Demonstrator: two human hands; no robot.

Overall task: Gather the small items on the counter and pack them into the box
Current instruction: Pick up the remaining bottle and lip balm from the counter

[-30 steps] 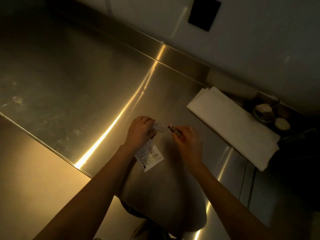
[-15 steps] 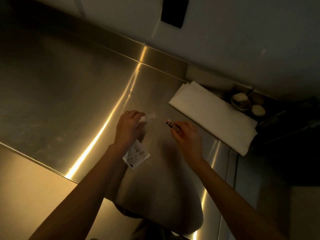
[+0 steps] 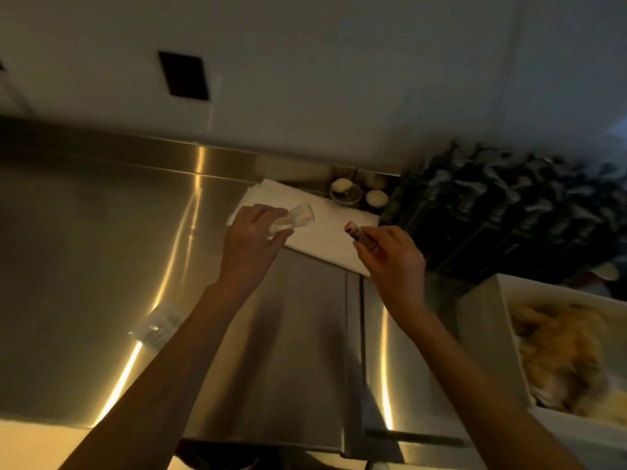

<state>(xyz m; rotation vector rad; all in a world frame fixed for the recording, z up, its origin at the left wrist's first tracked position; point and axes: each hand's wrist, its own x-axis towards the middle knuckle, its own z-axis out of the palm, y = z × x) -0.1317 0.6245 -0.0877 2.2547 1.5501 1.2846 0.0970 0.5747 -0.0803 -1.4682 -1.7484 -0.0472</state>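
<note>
Both bare hands are raised above a brushed stainless-steel counter (image 3: pixel 84 266) in dim, warm light. The left hand (image 3: pixel 252 247) has its fingers curled together around a small clear plastic piece (image 3: pixel 298 217), which sticks out past the thumb toward the right; its exact form is too blurred to tell. The right hand (image 3: pixel 393 256) pinches a short, patterned reddish stick-shaped tube (image 3: pixel 359 235) between thumb and fingertips, its pale end pointing up and left. The two held items are apart, with a gap between them. Behind and beneath the hands lies a folded white cloth (image 3: pixel 325 239) on the counter near the back wall (image 3: pixel 339 79). Just beyond the cloth stand a small round metal bowl (image 3: pixel 344 193) with a pale lump in it and a second pale round lump (image 3: pixel 376 197) beside it. A transparent printed label or packet (image 3: pixel 157 325) lies flat on the counter by the left forearm. At the right edge sits a white open box (image 3: pixel 485 334), holding crumpled tan filling (image 3: pixel 563 354), well apart from both hands.
</note>
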